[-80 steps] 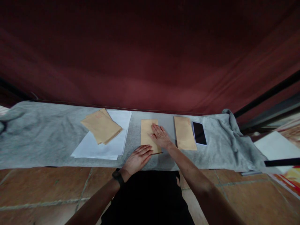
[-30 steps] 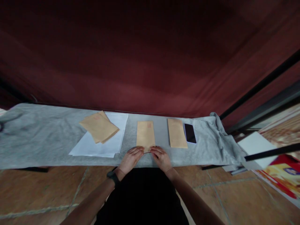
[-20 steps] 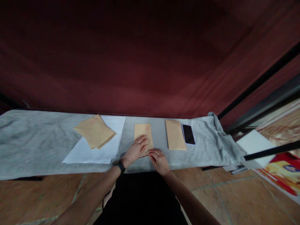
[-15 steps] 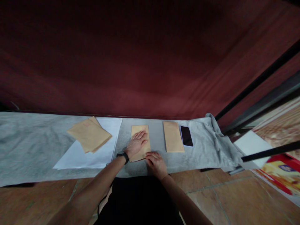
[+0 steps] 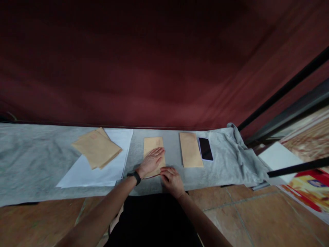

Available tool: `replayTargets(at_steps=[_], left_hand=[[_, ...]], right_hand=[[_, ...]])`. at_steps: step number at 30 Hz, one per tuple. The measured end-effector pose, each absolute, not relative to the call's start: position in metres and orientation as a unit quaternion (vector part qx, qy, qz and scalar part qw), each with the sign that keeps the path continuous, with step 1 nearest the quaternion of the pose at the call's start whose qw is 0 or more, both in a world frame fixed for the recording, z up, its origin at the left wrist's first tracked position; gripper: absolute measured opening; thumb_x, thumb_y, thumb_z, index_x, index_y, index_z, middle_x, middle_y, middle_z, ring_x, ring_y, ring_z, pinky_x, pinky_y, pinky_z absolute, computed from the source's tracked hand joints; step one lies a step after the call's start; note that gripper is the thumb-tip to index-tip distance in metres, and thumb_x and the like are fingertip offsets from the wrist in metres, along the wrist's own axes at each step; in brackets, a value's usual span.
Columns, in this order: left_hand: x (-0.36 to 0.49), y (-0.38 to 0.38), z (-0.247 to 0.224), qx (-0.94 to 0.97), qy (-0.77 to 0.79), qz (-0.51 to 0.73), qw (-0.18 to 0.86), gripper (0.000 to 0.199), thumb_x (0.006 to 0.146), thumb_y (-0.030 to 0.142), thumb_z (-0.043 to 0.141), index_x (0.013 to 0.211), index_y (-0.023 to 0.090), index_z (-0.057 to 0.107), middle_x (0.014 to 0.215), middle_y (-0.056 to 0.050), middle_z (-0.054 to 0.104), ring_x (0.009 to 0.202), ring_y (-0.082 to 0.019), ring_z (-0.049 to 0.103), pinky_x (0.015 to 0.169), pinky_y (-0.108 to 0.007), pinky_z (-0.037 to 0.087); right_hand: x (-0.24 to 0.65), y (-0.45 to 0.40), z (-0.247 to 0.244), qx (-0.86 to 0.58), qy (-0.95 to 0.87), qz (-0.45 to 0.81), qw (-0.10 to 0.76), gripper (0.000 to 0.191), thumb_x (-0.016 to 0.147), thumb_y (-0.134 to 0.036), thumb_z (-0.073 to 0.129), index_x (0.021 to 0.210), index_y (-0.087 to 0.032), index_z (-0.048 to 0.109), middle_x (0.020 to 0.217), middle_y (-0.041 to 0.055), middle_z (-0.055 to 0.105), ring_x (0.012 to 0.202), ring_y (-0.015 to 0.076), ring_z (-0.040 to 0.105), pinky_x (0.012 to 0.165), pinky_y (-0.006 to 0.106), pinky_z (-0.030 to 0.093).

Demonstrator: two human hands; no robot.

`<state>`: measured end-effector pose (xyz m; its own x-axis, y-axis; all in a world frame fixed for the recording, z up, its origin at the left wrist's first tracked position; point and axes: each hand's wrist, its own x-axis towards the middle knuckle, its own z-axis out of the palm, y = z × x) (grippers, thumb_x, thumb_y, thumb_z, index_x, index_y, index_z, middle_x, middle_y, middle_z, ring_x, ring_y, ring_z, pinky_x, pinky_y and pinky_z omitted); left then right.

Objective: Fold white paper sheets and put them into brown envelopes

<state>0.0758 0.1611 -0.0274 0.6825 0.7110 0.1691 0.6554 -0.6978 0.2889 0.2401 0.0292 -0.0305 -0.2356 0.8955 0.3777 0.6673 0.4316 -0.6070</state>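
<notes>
Plainly, the middle envelope (image 5: 151, 141) lies flat on the grey cloth (image 5: 223, 168), between a loose pile of envelopes (image 5: 99, 147) and another envelope (image 5: 190, 150). We see the left hand (image 5: 152, 161) resting flat on the middle envelope, fingers extended, gripping nothing; the right hand (image 5: 174, 181) curls at its near right corner, though we cannot tell whether it pinches. We judge the middle envelope light, thin and easily creased, best taken by its edges. What any envelope contains, we cannot see.
</notes>
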Motion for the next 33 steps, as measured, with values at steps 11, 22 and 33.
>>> replayTargets(at_steps=[11, 22, 33], left_hand=[[0.018, 0.068, -0.017, 0.873, 0.333, 0.242, 0.261, 0.033, 0.099, 0.031, 0.048, 0.126, 0.029, 0.065, 0.132, -0.002, 0.066, 0.128, -0.017, 0.056, 0.111, -0.041, 0.045], [0.016, 0.034, -0.028, 0.778, 0.486, 0.358, 0.175, 0.02, 0.098, 0.034, 0.049, 0.097, 0.023, 0.066, 0.11, -0.006, 0.069, 0.108, -0.022, 0.063, 0.098, -0.043, 0.052], [0.008, 0.029, -0.017, 0.796, 0.456, 0.348, 0.191, 0.016, 0.097, 0.031, 0.049, 0.095, 0.023, 0.063, 0.109, -0.006, 0.064, 0.107, -0.022, 0.059, 0.097, -0.042, 0.051]], right_hand=[[0.24, 0.027, -0.024, -0.513, -0.759, 0.183, 0.356, 0.016, 0.097, -0.022, 0.055, 0.103, -0.027, 0.069, 0.11, 0.0034, 0.071, 0.105, 0.0209, 0.064, 0.097, 0.04, 0.049], [0.238, 0.027, -0.029, -0.548, -0.744, 0.158, 0.349, 0.013, 0.094, -0.021, 0.058, 0.098, -0.025, 0.07, 0.111, 0.0038, 0.072, 0.106, 0.0211, 0.063, 0.097, 0.039, 0.048], [0.245, 0.024, -0.027, -0.522, -0.761, 0.165, 0.348, 0.013, 0.089, -0.019, 0.064, 0.097, -0.027, 0.07, 0.121, 0.0029, 0.069, 0.114, 0.0204, 0.061, 0.099, 0.041, 0.047]])
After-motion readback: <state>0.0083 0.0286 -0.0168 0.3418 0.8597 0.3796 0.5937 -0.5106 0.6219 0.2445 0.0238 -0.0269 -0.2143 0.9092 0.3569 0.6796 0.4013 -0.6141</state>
